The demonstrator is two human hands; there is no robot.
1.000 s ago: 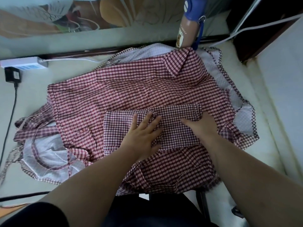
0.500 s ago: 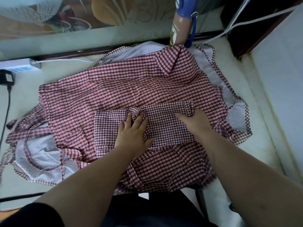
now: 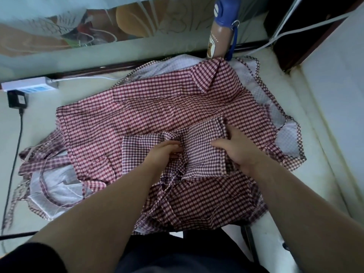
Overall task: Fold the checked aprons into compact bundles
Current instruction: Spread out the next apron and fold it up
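A red-and-white checked apron (image 3: pixel 149 113) lies spread over the pale surface, its white lining showing at the back and right edges. On top of it sits a smaller folded panel of finer check (image 3: pixel 202 146). My left hand (image 3: pixel 165 152) has its fingers curled into a bunched ridge of this panel at its middle. My right hand (image 3: pixel 234 146) grips the panel's right side, thumb on top and fingers tucked under the edge. Checked straps (image 3: pixel 45 164) and more white lining (image 3: pixel 59 188) trail off at the left.
A brown bottle with a blue cap (image 3: pixel 220 34) stands at the back, touching the apron's far corner. A white power strip (image 3: pixel 29 85), a black plug (image 3: pixel 16 99) and its cable (image 3: pixel 14 160) lie at the left. A white wall (image 3: pixel 338 85) bounds the right.
My left hand went from lying flat on the folded panel to curling shut on a gathered ridge of it. My right hand closed on the panel's right edge, and the fabric bunched up between them.
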